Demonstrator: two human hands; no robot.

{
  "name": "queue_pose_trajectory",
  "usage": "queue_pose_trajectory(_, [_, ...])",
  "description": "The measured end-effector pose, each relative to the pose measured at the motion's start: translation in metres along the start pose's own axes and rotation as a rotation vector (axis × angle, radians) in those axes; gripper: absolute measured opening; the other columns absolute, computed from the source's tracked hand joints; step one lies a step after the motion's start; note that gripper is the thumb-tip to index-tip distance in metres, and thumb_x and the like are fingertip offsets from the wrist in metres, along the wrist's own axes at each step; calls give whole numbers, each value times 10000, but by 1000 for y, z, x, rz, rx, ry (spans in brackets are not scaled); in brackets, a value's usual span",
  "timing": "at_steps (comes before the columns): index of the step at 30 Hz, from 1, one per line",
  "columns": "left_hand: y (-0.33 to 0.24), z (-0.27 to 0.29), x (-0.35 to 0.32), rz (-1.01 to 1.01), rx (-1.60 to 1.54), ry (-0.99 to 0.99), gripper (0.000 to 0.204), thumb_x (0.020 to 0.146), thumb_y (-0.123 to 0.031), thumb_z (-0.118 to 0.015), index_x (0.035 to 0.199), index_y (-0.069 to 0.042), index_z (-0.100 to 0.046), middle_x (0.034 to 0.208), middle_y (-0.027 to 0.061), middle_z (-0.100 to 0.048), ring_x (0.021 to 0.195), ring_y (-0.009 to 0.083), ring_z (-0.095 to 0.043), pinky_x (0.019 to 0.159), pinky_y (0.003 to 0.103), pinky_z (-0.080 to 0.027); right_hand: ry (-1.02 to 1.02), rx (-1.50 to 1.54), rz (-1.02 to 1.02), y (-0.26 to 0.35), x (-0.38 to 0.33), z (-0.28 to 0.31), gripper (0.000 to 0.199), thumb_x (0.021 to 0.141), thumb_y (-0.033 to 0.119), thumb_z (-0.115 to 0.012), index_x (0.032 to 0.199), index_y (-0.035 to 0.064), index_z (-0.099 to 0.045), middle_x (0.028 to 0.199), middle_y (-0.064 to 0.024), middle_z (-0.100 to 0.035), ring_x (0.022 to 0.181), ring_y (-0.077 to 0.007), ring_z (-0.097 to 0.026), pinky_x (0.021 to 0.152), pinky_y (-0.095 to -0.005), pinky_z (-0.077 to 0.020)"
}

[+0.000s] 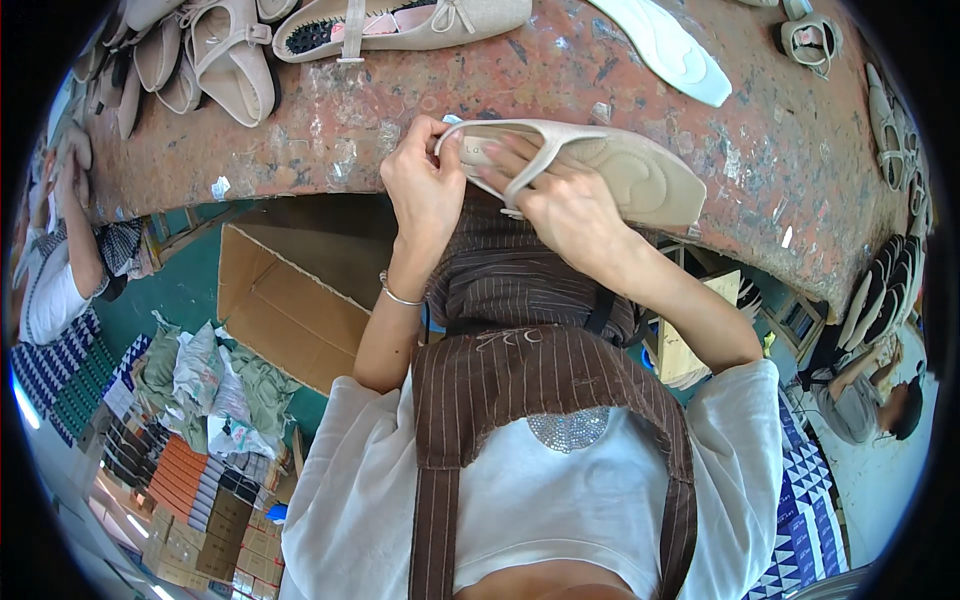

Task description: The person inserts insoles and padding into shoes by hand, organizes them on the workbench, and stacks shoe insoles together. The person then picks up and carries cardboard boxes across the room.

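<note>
While left fingers (450,160) pinch the beige shoe (655,185), slightly parted right fingers (503,158) lie beside small insole lettering (474,150)

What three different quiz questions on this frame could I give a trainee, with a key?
1. True or false: the right hand has fingers inside the flat beige strapped shoe.

2. Which lies on the worn reddish table, farther from the person than that shoe?
a) a metal hammer
b) a white, smooth, sole-shaped piece
c) a blue cup

3. Fill in: the ____ hand is at the shoe's heel end.

Key: 1. true; 2. b; 3. left (the left hand).
</note>
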State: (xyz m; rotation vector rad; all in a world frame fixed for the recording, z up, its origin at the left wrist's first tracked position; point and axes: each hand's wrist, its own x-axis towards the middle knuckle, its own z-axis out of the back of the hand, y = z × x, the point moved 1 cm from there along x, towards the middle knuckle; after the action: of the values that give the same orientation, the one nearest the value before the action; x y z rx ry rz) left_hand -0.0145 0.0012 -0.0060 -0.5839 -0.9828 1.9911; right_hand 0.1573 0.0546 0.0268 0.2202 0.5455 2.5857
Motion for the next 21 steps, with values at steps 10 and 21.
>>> queue_pose_trajectory(10, [-10,-7,-11,72,52,171,63,861,-26,-634,847,-2,-578,570,182,-577,483,310,-597,505,414,-449,-566,-90,-225,-27,-9,37,134,690,85,-681,788,14,-738,926,-121,-726,999,-303,-680,1120,-411,-382])
queue_pose_trajectory(21, [-71,-51,-75,-658,319,424,364,805,-263,-685,1077,-23,-648,1193,189,-616,1154,375,-538,942,528,-425,-246,18,-397,-6,-47,56,412,686,8,-644,1084,-64,-567,1118,-235,-643,1047,-374,-650,1165,-583,-284])
